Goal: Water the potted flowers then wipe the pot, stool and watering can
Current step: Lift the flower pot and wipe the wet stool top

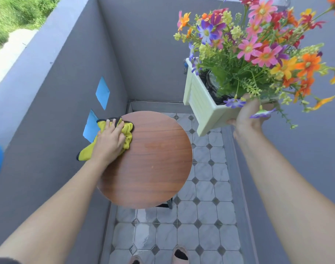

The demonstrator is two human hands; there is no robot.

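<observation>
Wood-grain stool [149, 164] sits low in the middle, its round top bare except at about ten o'clock, where the left hand [109, 143] presses a yellow cloth [127, 135] flat, fingers bunched together over the wad. The right hand [248, 115] holds the pot [204, 111] aloft at two o'clock from the stool, well clear of the top, palm cupped under its base with fingers curled around the near bottom edge.

The risk is mostly up there: the pot is tilted, carried on one hand only, and the flowers [258, 46] lean heavily to the right, so it could probably slip or tip and spill onto the tiles [206, 208]. Those tiles look wet near the feet, which may make footing slick.

The pot is pale cream, square and slatted, with dark soil at the rim. The flowers are pink, orange, purple and yellow, dense and bright.
</observation>
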